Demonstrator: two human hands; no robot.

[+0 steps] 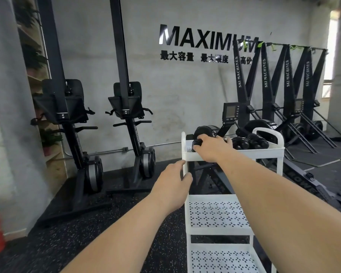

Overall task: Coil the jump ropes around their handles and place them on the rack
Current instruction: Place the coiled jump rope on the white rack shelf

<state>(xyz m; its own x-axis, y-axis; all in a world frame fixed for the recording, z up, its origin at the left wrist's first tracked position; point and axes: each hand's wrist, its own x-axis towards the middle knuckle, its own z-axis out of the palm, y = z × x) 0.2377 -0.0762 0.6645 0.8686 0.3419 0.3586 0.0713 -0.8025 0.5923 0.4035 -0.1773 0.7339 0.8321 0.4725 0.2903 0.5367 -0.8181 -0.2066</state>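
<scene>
Head view shows our right hand [211,148] clamped on a black coiled jump rope [197,143], which sits on the top shelf of the white rack [272,149]. It is at the left end, we think because other black bundles [250,142] already fill the right end. Our left hand [173,184] is apart and lower, with thumb and fingers around the corner post [187,189], probably to keep the light rack steady

The rack [211,198] stands front right; in its top tray [264,153] a rope [196,143] lies at the left under the right hand [211,148], more bundles [250,143] to its right. The left hand [171,186] grips the near-left post [184,170]. Rowers [124,115] stand left, ski machines [274,85] behind.
</scene>
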